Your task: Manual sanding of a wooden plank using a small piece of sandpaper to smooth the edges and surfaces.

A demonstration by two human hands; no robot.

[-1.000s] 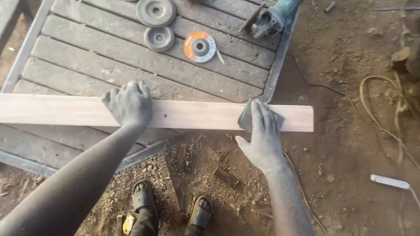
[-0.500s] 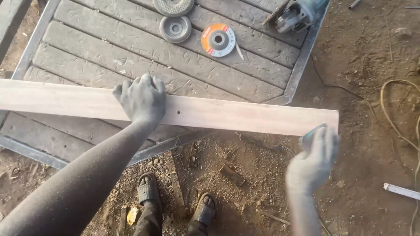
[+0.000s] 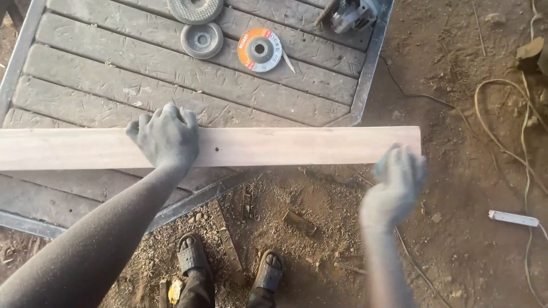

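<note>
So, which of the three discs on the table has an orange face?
The rightmost disc, lying beside the angle grinder; the other two discs are plain grey.
</note>
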